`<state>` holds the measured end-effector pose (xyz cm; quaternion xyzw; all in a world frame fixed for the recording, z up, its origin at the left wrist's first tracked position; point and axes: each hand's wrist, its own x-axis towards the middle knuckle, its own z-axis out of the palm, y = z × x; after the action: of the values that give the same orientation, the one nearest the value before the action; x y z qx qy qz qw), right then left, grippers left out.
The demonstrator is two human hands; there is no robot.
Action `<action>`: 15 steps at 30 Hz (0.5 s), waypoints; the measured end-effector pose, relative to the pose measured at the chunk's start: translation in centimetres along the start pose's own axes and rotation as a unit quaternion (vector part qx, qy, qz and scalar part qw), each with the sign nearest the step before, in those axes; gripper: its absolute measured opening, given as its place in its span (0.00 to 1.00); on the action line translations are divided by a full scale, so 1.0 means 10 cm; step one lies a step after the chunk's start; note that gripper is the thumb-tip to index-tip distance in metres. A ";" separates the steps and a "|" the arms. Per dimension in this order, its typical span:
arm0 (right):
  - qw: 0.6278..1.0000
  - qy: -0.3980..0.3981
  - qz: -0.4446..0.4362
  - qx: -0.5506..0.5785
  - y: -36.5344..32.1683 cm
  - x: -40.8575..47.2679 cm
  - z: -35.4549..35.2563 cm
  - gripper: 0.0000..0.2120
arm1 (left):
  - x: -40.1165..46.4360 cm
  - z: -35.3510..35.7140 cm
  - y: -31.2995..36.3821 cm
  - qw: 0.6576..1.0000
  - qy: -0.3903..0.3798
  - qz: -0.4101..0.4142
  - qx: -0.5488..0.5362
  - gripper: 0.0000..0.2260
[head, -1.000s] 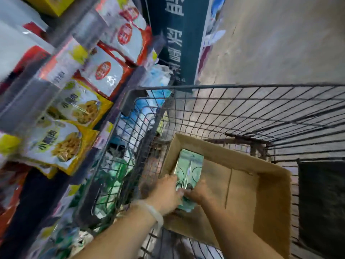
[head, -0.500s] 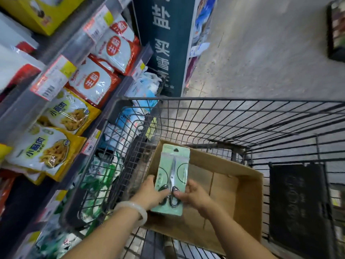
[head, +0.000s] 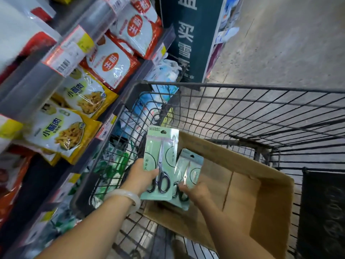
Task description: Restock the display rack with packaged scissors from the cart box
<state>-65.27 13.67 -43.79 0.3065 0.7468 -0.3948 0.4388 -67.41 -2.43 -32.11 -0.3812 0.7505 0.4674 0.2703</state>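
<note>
A brown cardboard box sits inside the wire shopping cart. My left hand grips a pale green pack of scissors by its lower left edge and holds it upright above the box's left corner. My right hand pinches a second green pack of scissors near its bottom, just behind and right of the first one. The box's floor to the right looks bare. The display rack for scissors is not clearly in view.
Shelves on the left hold red-and-white and yellow food bags with price tags on the rails. A dark teal sign panel stands ahead of the cart. Grey concrete floor stretches to the right. A dark panel fills the cart's right end.
The single stack held by both hands has split into two packs. My left hand has raised one above the box and my right hand now holds the other beside it.
</note>
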 end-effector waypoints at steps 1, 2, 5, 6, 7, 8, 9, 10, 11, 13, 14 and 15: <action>1.000 0.009 0.003 0.004 -0.02 0.02 0.02 0.26 | 0.03 0.00 -0.02 1.000 -0.002 -0.002 -0.010 0.22; 1.000 0.012 0.008 0.011 -0.01 0.05 0.04 0.25 | 0.04 0.00 -0.03 1.000 -0.005 0.000 -0.014 0.21; 0.999 0.004 0.021 0.050 -0.02 0.06 0.02 0.21 | 0.08 -0.04 -0.09 1.000 0.000 -0.013 -0.025 0.12; 0.997 0.002 0.023 0.071 -0.02 0.04 0.00 0.20 | 0.06 -0.06 -0.08 0.999 0.004 -0.012 -0.033 0.10; 0.995 -0.002 0.027 0.094 -0.02 0.02 -0.02 0.20 | 0.05 -0.08 -0.09 0.999 0.007 -0.014 -0.033 0.10; 0.993 -0.008 0.032 0.115 -0.02 -0.01 -0.06 0.21 | 0.00 -0.10 -0.07 0.999 0.012 -0.007 -0.032 0.12; 0.991 -0.017 0.032 0.127 -0.03 -0.06 -0.10 0.22 | -0.03 -0.12 -0.08 0.999 0.016 -0.012 -0.030 0.18; 0.990 -0.030 0.028 0.136 -0.03 -0.13 -0.13 0.23 | -0.07 -0.15 -0.07 0.999 0.022 -0.010 -0.030 0.23; 0.988 -0.043 0.016 0.147 -0.03 -0.20 -0.18 0.24 | -0.11 -0.18 -0.05 0.999 0.023 -0.014 -0.039 0.22; 0.984 -0.062 -0.026 0.167 -0.06 -0.37 -0.29 0.21 | -0.18 -0.26 -0.03 0.998 0.034 -0.005 -0.053 0.15; 0.980 -0.070 -0.049 0.179 -0.10 -0.47 -0.34 0.19 | -0.24 -0.31 -0.01 0.997 0.039 0.004 -0.059 0.12; 0.976 -0.077 -0.074 0.190 -0.16 -0.58 -0.40 0.16 | -0.30 -0.36 0.01 0.997 0.046 0.009 -0.069 0.10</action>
<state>-65.71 15.64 -36.89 0.2973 0.6427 -0.5831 0.3982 -65.94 -4.75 -28.27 -0.4133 0.7314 0.5022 0.2048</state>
